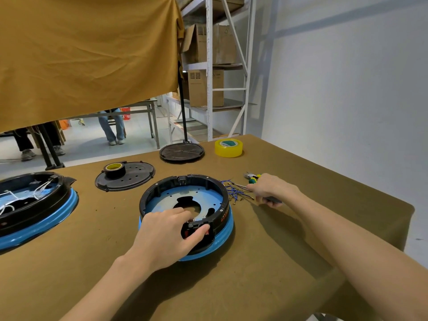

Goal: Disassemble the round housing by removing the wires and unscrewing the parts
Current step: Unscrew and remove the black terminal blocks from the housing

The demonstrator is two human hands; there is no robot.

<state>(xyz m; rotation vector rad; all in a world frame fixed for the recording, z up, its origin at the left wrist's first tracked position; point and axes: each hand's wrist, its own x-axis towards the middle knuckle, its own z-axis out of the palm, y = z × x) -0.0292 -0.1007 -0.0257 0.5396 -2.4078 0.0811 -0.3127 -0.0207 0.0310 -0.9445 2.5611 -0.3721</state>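
Observation:
The round housing [215,188], a black ring on a blue base with a pale metal plate inside, sits mid-table. My left hand [166,232] lies over its near rim, thumb and fingers gripping the black switch block with red parts [196,228]. To the right of the housing, my right hand [271,189] grips a tool with a dark handle [274,200], its thin metal shaft pointing left. A loose bundle of blue wires [234,192] lies on the table between the housing and my right hand.
Pliers and a green-yellow handled tool [253,178] lie behind my right hand. A second blue-black housing [34,205] with white wires is at left. A black lid [126,179] carries a tape roll [114,169]. A black disc [181,151] and yellow tape [228,147] sit farther back.

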